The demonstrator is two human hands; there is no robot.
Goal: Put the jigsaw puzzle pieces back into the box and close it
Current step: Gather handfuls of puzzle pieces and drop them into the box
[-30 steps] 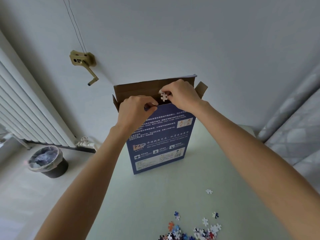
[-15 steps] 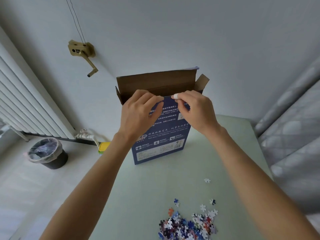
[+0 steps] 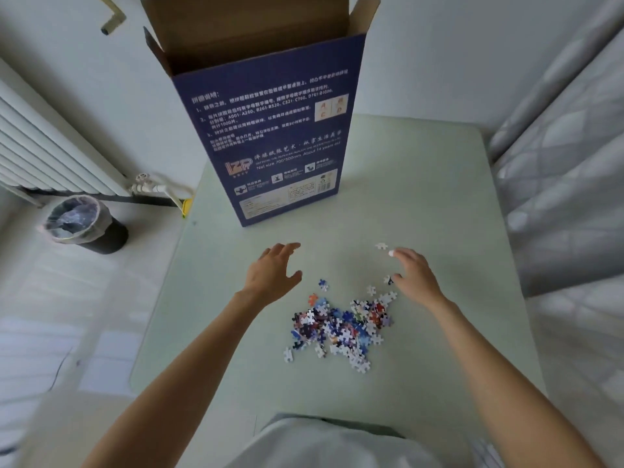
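Both hands are spread and empty: left hand (image 3: 275, 273) beside the heap of small multicoloured cardboard jigsaw pieces (image 3: 341, 324) on the pale green table (image 3: 439, 184), right hand (image 3: 413, 276) nearing a stray white piece (image 3: 381, 245). Better to scoop handfuls together into the tall open blue cardboard box (image 3: 270, 130) standing behind.

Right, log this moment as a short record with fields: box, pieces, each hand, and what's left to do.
box: blue box upright at the table's far side, top flaps open
pieces: pile on the table near the person; one white piece lies apart
left hand: open, above the table, holding nothing
right hand: open, fingers near the white piece
remaining: pile not yet boxed; box not closed
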